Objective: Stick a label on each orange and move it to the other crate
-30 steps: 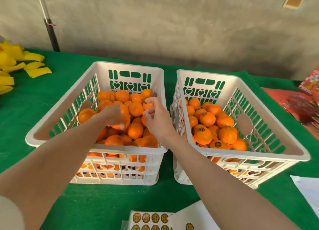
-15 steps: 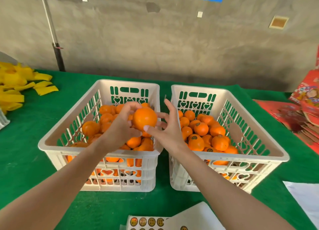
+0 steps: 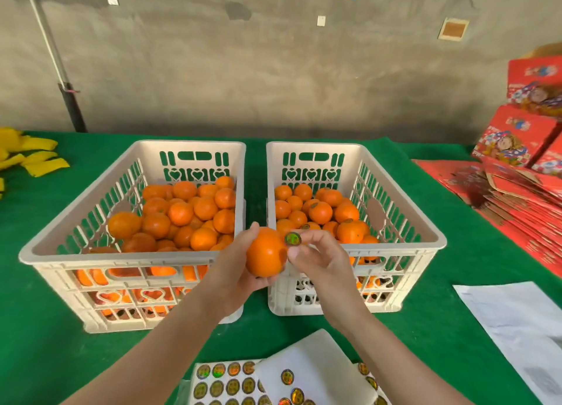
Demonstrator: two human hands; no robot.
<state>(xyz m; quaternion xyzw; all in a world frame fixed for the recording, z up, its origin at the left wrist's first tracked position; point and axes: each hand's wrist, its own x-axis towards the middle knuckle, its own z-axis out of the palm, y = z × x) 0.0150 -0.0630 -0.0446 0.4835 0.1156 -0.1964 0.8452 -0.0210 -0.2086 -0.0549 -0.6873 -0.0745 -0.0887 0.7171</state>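
My left hand [image 3: 232,271] grips one orange [image 3: 264,252] in the air, in front of the gap between two white crates. My right hand [image 3: 319,260] pinches a round shiny label [image 3: 292,239] at its fingertips, right beside the orange's upper right side. The left crate [image 3: 76,222] is piled with unlabelled oranges [image 3: 182,213]. The right crate [image 3: 425,231] holds fewer oranges [image 3: 320,211], some showing dark round labels. A sheet of labels [image 3: 225,380] lies on the green table near me, partly covered by white backing paper [image 3: 310,362].
Red printed cartons [image 3: 517,173] are stacked at the right. White paper [image 3: 517,319] lies on the green cloth at the right front. Yellow pieces [image 3: 36,158] sit at the far left. A grey wall and a pole [image 3: 60,70] stand behind the table.
My left hand lifted an orange out of the left crate and drew it toward me. My right hand came along and now shows a label at its fingertips beside the fruit.
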